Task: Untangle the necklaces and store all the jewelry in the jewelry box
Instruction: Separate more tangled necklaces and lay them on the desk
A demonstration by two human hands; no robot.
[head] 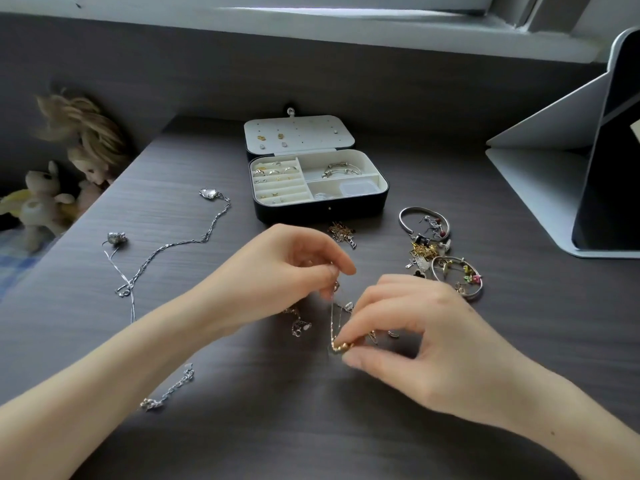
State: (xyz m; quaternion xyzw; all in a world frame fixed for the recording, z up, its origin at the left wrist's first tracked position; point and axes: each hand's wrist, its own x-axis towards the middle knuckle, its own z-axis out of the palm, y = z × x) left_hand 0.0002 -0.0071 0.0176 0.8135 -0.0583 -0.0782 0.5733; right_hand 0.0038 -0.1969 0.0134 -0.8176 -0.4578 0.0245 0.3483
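An open black jewelry box [346, 211] with a cream lining stands at the desk's middle back and holds rings, bangles and a small clear case. In front of it my left hand [291, 268] pinches the top of a thin tangled chain [333, 317]. My right hand [415, 337] pinches a gold pendant [341, 347] at the chain's lower end, just above the desk. More tangled links [299, 323] lie under my hands. Two long silver necklaces [180, 244] lie spread out to the left, and a short silver bracelet [169, 391] lies near my left forearm.
A pile of bangles, earrings and charms [438, 251] sits right of the box, with a small gold chain clump [342, 232] just before it. A tablet on a folded stand [588, 161] is at the far right. Dolls [69, 168] lean at the desk's left edge.
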